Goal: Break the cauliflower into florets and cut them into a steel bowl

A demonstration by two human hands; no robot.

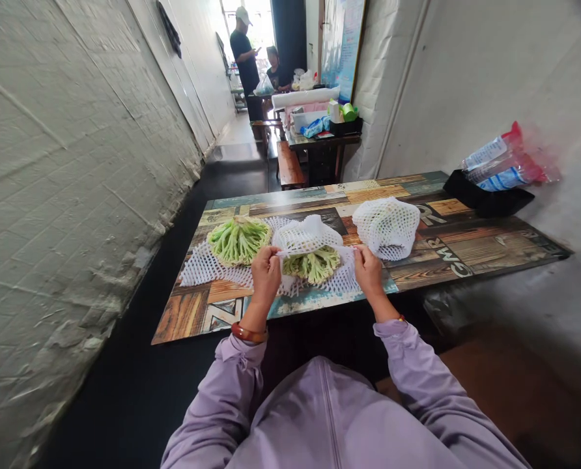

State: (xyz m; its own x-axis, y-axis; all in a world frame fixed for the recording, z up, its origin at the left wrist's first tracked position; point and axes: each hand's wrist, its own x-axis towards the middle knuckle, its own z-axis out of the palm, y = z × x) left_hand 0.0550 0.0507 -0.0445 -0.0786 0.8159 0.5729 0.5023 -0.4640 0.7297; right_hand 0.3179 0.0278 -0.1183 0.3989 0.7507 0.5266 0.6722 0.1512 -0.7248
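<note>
My left hand [267, 273] and my right hand [368, 268] each pinch one side of a white foam net [306, 234], stretching its edge between them. Partly under that net sits a cauliflower [314, 266], its pale green stems showing at the near side. To the left, another head of cauliflower [238, 241] lies uncovered, stems up, on a spread foam net [203, 266]. A wrapped bundle in white foam netting [387, 228] stands to the right of my right hand, apart from it; its contents are mostly hidden.
The wood-patterned table [183, 319] carries everything in front of me. Plastic-wrapped packs stand in a black tray [488, 195] by the right wall. Farther back are a bench [290, 164], a cluttered side table [300, 140] and two people, one standing [244, 55], one seated.
</note>
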